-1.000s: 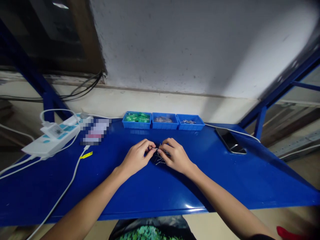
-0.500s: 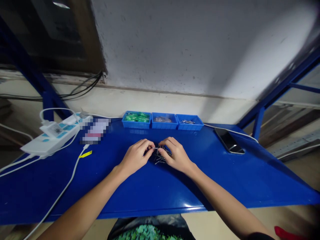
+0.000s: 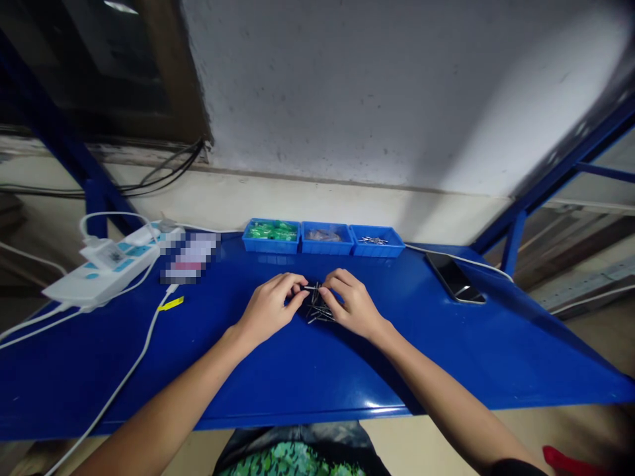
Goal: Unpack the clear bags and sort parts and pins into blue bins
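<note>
My left hand (image 3: 270,307) pinches a thin metal pin (image 3: 311,287) between thumb and forefinger; the pin points to the right. Just across from it, my right hand (image 3: 356,305) has its thumb and fingertips pressed together, and whether something is in them is too small to make out. Under and between the hands lies a loose pile of thin, dark and silvery metal pins (image 3: 318,313) on the blue table (image 3: 317,377). My right fingers cover part of this pile.
Along the back stand three blue bins: one with green packets (image 3: 272,246), one with clear bags (image 3: 327,247), one with metal pins (image 3: 377,250). A phone (image 3: 455,279) lies right. Left are a power strip (image 3: 99,277), a blurred device (image 3: 191,259) and a white cable (image 3: 143,354).
My right fingertips have drawn slightly to the right, away from the left ones, leaving more of the pin and pile in view. My left hand stays nearly in place.
</note>
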{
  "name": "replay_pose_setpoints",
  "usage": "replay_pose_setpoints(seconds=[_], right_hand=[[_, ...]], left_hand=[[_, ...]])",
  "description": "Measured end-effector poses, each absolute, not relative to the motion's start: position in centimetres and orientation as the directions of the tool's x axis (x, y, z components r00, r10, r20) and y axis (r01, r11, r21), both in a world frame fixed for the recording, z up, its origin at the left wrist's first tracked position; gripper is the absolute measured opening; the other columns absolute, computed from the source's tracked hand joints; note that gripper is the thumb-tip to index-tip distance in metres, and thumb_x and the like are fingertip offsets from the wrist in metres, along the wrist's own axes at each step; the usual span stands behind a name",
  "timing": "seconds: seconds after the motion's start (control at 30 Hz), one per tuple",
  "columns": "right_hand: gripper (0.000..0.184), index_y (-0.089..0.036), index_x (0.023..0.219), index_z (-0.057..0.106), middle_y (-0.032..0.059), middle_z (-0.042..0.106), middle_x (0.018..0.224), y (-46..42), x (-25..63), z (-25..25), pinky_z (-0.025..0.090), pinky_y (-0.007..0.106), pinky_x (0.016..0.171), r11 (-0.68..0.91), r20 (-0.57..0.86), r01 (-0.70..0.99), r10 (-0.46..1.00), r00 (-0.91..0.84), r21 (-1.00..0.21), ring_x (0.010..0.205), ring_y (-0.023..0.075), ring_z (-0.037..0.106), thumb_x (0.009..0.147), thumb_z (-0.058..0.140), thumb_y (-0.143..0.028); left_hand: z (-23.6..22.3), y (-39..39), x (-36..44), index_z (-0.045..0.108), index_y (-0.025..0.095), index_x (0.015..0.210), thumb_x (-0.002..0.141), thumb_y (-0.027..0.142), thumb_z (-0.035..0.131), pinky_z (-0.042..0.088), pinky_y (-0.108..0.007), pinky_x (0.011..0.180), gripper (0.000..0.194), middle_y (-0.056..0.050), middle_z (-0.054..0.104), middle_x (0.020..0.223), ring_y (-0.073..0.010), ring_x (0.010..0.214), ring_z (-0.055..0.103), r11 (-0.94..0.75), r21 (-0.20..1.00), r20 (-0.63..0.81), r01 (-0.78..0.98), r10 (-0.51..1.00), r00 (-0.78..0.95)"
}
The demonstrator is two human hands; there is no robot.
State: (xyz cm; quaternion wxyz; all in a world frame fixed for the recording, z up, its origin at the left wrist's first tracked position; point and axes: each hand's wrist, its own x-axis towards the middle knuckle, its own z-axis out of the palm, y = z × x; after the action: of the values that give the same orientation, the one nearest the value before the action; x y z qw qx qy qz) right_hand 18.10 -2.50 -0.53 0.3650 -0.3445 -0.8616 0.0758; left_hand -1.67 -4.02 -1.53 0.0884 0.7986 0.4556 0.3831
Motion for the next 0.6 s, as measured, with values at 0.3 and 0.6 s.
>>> replay_pose_setpoints(seconds=[0.3,0.6], right_hand=[[0.021,-0.019,0.077,0.054,0.0059,0.056,0.082,-2.50,18.05,-0.51,0.043,0.031,0.071,0.742,0.562,0.552,0.660,-0.498,-0.381,0.076,0.0167,0.051,0.092,0.042,-0.027],[0.012,-0.020,0.090,0.056,0.0067,0.059,0.086,-2.42,18.27,-0.41,0.045,0.032,0.073,0.763,0.555,0.524,0.641,-0.531,-0.379,0.080,0.0184,0.055,0.090,0.048,-0.028]], left_hand=[[-1.18,-4.10,-1.63,0.057,0.020,0.088,0.088,0.027,0.052,0.047,-0.024,0.066,0.009,0.000,0.061,0.077,-0.0132,0.073,0.058,-0.591,0.446,0.557,0.672,0.771,0.309],[-1.14,-4.08,-1.86,0.060,0.020,0.085,0.089,0.026,0.050,0.046,-0.025,0.066,0.012,-0.001,0.065,0.078,-0.0134,0.072,0.059,-0.612,0.462,0.556,0.642,0.764,0.328]])
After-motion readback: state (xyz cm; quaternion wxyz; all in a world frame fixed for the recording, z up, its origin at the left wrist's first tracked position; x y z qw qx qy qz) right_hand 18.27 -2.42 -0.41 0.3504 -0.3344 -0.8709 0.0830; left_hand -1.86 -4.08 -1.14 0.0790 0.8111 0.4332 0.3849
